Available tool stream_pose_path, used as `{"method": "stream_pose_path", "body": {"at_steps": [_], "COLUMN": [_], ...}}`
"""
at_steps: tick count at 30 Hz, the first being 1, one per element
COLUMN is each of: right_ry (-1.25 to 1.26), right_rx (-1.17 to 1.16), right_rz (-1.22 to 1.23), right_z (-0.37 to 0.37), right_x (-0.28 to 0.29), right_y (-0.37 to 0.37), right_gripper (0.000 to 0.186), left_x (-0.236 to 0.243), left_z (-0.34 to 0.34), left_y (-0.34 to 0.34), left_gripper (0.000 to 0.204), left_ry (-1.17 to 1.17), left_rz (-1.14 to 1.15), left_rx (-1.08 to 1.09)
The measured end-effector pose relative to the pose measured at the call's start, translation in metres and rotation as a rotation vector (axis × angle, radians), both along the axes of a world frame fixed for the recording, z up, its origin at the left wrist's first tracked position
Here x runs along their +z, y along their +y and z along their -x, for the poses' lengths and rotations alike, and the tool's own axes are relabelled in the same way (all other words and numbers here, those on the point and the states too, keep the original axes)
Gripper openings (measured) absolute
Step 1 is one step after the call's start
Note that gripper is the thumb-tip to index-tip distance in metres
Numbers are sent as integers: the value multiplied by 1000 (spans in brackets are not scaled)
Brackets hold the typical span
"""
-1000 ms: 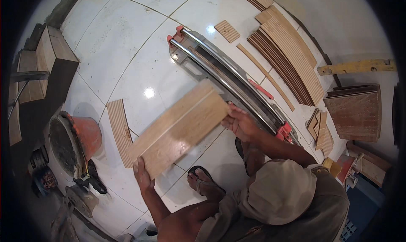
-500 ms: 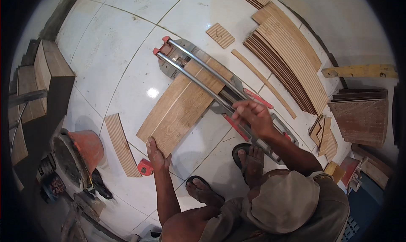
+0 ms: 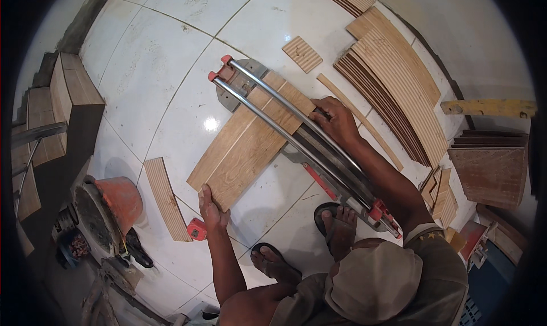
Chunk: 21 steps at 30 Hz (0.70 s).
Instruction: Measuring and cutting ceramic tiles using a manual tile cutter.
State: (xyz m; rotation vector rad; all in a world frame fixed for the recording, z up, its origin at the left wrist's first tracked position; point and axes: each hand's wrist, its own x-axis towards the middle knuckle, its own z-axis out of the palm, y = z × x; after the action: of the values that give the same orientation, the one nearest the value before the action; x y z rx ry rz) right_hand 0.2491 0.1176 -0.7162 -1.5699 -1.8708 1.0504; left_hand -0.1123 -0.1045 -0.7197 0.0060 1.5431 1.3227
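Note:
A wood-look tile (image 3: 239,161), with a pale line across its length, lies slantwise under the two steel rails of a manual tile cutter (image 3: 336,165). My left hand (image 3: 212,211) grips the tile's near-left end, fingers closed on its edge. Beyond the rails, my right hand (image 3: 337,121) has its bent fingers on the tile's opposite end; their tips are partly hidden. The cutter's red carriage and handle (image 3: 383,212) rest at the rails' near end, below my right forearm. Beside my left hand sits a red tape measure (image 3: 197,229), touching a ribbed tile strip (image 3: 166,199).
Stacked tiles (image 3: 393,92) and a narrow strip (image 3: 359,121) lie to the right; a small ribbed offcut (image 3: 302,54) is near the cutter's far end. An orange bucket (image 3: 119,201) stands left, below tiled steps (image 3: 68,109). Brown tiles (image 3: 490,172) lean at the right wall.
My right hand has moved from above the cutter's rails, forward to the tile's right end, and closed there. My left hand stays on the tile, which has hardly moved.

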Motion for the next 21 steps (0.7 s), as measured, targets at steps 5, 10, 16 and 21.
{"method": "stream_pose_path", "body": {"at_steps": [5,10,16,21], "right_ry": [-21,22,27,74], "right_rx": [68,87,111,87], "right_rz": [-197,-197,-148,-151], "right_z": [1,2,0,3], "right_x": [-8,-8,-14,-12], "right_y": [2,1,-1,1], "right_gripper": [34,33,35,31], "left_x": [-5,-3,-3,-1], "left_z": [10,14,14,13], "left_y": [-4,-9,-12,-12], "left_gripper": [59,57,55,57], "left_ry": [14,19,43,55], "left_rz": [-53,-56,-23,-8], "left_rx": [18,-33,-6,-1]}}
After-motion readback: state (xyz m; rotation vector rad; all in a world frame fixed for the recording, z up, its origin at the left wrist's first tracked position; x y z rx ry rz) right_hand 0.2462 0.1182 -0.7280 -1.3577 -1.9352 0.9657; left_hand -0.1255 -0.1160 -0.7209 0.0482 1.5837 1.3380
